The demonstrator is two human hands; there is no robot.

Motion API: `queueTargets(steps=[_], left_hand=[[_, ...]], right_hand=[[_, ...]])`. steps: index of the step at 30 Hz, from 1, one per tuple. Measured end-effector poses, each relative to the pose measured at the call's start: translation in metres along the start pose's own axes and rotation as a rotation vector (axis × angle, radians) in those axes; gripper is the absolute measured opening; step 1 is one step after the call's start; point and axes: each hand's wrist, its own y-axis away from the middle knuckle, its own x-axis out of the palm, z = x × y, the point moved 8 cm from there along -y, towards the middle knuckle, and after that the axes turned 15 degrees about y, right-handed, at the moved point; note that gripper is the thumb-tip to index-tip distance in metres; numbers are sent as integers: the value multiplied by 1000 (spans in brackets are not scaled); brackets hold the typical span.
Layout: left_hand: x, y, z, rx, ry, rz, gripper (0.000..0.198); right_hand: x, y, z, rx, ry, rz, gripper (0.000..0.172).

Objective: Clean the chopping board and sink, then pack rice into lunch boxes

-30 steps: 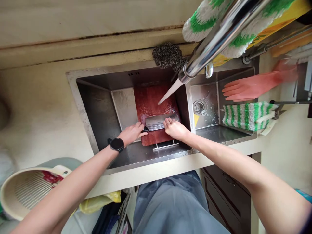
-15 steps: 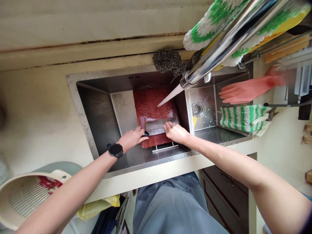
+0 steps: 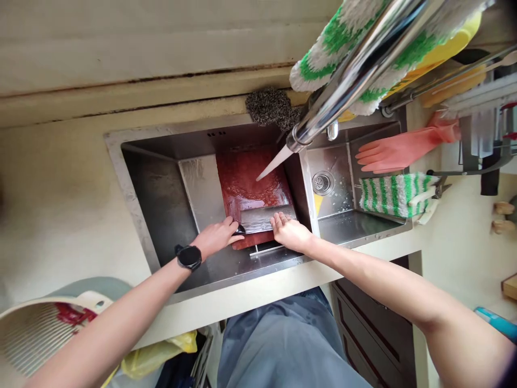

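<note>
A cleaver with a wide metal blade and a black handle lies over a wet red board in the large sink basin. My left hand, with a black watch on the wrist, is closed round the handle. On the blade's right part rests my right hand, its fingers bent and pressed against the metal. Whether anything lies under those fingers is hidden. From the faucet a stream of water falls onto the board just above the blade. A thin metal bar sits below the board, partly covered by my right hand.
The smaller basin with a drain is to the right. A pink rubber glove and a green-striped cloth hang over it. A dark scouring pad sits behind the faucet. A beige basket stands at lower left.
My right hand has slid slightly toward me over the blade and now covers part of the metal bar. The left hand keeps its hold on the handle. The whole view has shifted a little.
</note>
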Motion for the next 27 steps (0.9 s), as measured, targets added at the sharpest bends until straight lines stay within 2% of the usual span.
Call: queueTargets(steps=[5, 9, 13, 16, 20, 24, 27], left_hand=[[-9, -10, -2, -40, -47, -27, 50], [-11, -15, 1, -36, -57, -5, 50], [-18, -17, 3, -68, -60, -33, 52], [-18, -18, 0, -68, -35, -18, 51], [-25, -20, 4, -132, -21, -83, 51], [-28, -24, 1, -79, -24, -103, 47], [-34, -27, 4, -98, -25, -122, 47]], right_hand=[[3, -9, -18, 72, 3, 23, 43], [1, -14, -20, 56, -39, 39, 41], [-1, -19, -29, 120, -45, 78, 40], [-1, -23, -30, 83, -46, 94, 41], [-1, -28, -39, 107, -78, 112, 38], [-4, -34, -43, 106, -92, 124, 38], [-6, -40, -48, 119, -118, 148, 37]])
